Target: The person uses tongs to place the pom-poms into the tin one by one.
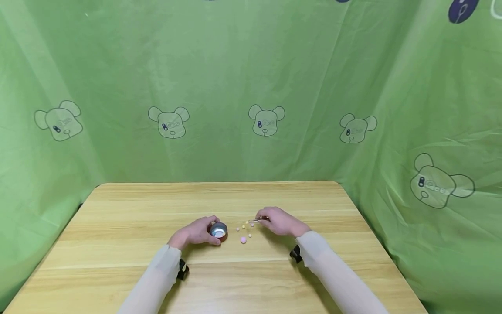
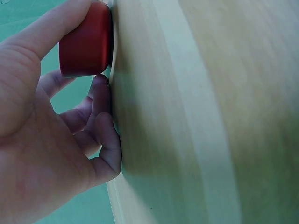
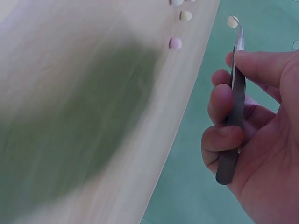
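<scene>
Seen from above: a light wooden tabletop (image 1: 117, 226) with rounded far corners, backed on three sides by a green curtain (image 1: 235, 65) printed with bear heads.

Near the middle of the tabletop, somewhat toward the near edge, a small round red cup (image 1: 218, 230) with a silvery inside, standing upright. Left hand (image 1: 196, 232) curled around the cup from its left side, thumb over the far wall and fingers tucked under against the wood; in the left wrist view the red wall (image 2: 86, 42) sits between thumb and fingertips.

Just right of the cup, a loose scatter of tiny beads on the bare wood: a pink bead (image 1: 243, 240) nearest the near edge, pale yellow ones (image 1: 249, 235) a little beyond it.

Right hand (image 1: 279, 221) resting on the tabletop right of the beads, thumb and fingers pinching a pair of slim metal tweezers (image 1: 255, 221) that point left toward the cup. In the right wrist view, tweezers (image 3: 233, 102) closed at the tip on one pale yellow bead (image 3: 232, 21), lifted off the wood.

Pale sleeves (image 1: 333, 270) on both forearms, reaching back to the near edge.
</scene>
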`<state>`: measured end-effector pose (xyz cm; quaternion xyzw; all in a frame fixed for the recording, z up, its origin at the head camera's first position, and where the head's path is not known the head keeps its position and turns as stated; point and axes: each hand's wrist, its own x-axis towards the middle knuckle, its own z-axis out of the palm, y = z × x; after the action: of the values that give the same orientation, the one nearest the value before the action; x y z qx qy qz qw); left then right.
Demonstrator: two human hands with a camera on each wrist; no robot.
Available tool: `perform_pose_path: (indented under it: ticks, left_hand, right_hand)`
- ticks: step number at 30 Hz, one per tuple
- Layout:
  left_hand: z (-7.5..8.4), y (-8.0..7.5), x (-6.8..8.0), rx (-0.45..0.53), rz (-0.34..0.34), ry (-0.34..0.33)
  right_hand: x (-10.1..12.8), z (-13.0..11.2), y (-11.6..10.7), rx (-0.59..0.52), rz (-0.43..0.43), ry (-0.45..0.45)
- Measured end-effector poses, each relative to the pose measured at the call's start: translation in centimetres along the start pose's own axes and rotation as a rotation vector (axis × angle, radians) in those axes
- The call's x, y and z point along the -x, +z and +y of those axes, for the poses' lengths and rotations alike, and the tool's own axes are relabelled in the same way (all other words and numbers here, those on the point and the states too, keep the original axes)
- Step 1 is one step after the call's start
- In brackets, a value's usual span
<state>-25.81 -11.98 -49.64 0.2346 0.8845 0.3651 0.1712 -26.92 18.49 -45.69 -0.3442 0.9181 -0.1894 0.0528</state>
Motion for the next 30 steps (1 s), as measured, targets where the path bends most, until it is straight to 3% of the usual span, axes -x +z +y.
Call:
perform_pose_path:
  ticks: [30]
  left_hand:
    - [-0.2, 0.0, -0.2, 0.001, 0.0, 0.009]
  right_hand:
    - [-3.8, -4.3, 1.0, -0.008, -0.054, -0.071]
